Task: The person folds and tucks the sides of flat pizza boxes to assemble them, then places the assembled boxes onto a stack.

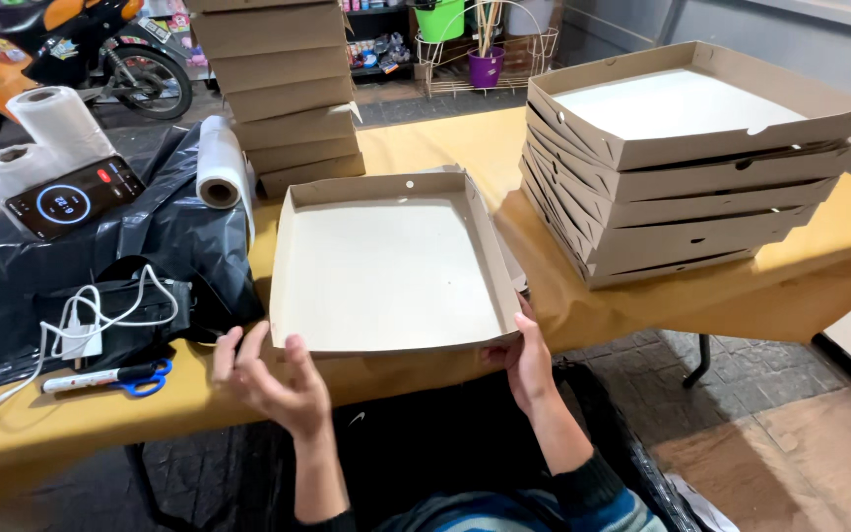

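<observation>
Lying on the brown-papered counter (445,133): stack of folded pizza boxes (687,158) far right, one open cardboard tray (391,271) at near edge. Right hand (524,360) gripping tray's near corner; left hand (273,379) spread wide, just beside tray, holding nothing.

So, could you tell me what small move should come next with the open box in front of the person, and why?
Probably bring the left hand onto the near wall of the open cardboard box. The right hand already touches the near right corner, while the left hand hovers open just short of the near left corner, so the box is steadied on one side only.
</observation>
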